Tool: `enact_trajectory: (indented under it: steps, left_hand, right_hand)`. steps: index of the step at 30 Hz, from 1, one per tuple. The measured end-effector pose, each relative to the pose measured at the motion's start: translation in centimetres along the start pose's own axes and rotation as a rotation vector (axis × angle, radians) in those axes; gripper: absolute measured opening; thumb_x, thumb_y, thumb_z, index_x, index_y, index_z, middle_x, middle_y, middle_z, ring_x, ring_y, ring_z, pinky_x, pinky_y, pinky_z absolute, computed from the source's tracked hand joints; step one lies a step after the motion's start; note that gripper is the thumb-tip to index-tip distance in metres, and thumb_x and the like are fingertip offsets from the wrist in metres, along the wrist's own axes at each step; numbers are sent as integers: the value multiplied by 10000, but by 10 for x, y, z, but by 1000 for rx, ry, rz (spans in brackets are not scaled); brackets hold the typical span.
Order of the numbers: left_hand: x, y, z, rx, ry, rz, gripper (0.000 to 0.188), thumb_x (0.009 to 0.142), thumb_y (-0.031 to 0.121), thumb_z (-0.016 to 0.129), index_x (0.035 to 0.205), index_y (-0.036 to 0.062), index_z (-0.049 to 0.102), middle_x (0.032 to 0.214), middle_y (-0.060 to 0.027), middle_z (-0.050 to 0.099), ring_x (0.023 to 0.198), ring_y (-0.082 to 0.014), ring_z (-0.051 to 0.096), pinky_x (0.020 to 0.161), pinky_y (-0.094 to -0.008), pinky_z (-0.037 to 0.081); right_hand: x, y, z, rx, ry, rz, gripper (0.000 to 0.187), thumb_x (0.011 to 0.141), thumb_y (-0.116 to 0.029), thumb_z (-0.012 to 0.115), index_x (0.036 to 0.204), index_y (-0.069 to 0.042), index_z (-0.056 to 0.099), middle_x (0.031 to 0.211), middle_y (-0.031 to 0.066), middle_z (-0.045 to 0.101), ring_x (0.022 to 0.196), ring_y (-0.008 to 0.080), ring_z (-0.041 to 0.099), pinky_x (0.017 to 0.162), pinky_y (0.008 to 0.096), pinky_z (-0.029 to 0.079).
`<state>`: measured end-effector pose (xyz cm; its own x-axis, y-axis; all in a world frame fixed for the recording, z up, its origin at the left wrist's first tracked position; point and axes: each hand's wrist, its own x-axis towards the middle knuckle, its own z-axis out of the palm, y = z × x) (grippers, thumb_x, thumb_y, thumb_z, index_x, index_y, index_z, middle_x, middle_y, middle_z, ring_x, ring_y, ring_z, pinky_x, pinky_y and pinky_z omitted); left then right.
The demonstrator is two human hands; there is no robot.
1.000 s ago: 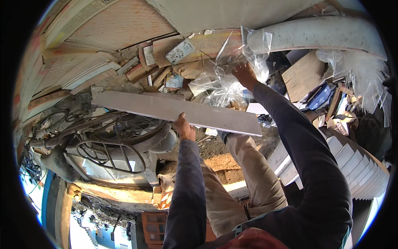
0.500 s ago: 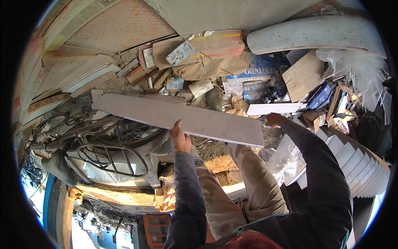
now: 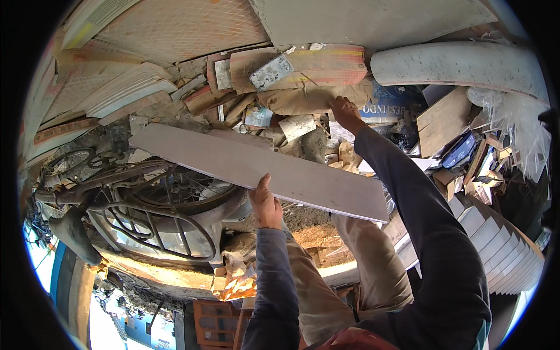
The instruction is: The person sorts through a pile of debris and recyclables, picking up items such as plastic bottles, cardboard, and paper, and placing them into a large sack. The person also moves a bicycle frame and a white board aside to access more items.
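My left hand (image 3: 266, 205) grips the lower edge of a long pale board (image 3: 233, 160), its thumb lying on the top face and the fingers hidden underneath. The board slants across in front of my legs, with its left end farther away than its right. My right hand (image 3: 347, 115) reaches beyond the board, over the near right part of a crumpled brown paper sack (image 3: 297, 101). Its fingers are bent together; what they hold, if anything, is too small to make out. Whether the hand touches the sack cannot be told.
A dusty bicycle (image 3: 163, 210) lies at the left, below the board's left end. Rubble and scraps cover the far ground, with a mottled block (image 3: 271, 72) among them. At right are a wooden panel (image 3: 443, 121), clear plastic sheeting (image 3: 522, 137) and stacked white strips (image 3: 496, 248).
My right hand has moved from beside the board's right end, away and leftward to the paper sack. The left hand keeps its grip. The view has shifted slightly, and the board appears tilted more.
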<state>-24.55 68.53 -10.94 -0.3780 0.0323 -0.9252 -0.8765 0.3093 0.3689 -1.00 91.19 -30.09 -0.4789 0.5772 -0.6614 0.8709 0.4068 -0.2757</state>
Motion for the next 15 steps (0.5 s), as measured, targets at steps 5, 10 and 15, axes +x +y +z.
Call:
enact_trajectory:
  steps: [5, 10, 15]
  left_hand:
    - [-1, 1, 0, -7, 19, -39, 373, 858, 109, 715, 1210, 9, 645, 1145, -54, 664, 1033, -194, 625, 874, -339, 495]
    - [0, -2, -2, 4, -23, 0, 373, 867, 129, 714, 1216, 12, 648, 1149, -51, 663, 1040, -192, 623, 881, -335, 492]
    - [-1, -4, -3, 41, 47, -34, 372, 885, 124, 694, 1229, -6, 639, 1168, -66, 663, 1052, -205, 629, 920, -342, 496]
  right_hand:
    - [48, -36, -16, 105, 202, -30, 367, 984, -181, 531, 1305, -3, 517, 1293, 234, 584, 1205, 414, 574, 997, 568, 464]
    - [88, -71, 3, -23, 318, 188, 534, 1010, -346, 563, 1412, -11, 459, 1375, 259, 528, 1264, 439, 535, 1047, 547, 467]
    - [93, -61, 11, 83, 178, 203, 453, 975, -295, 599, 1363, -73, 524, 1340, 228, 549, 1243, 429, 545, 1012, 547, 487]
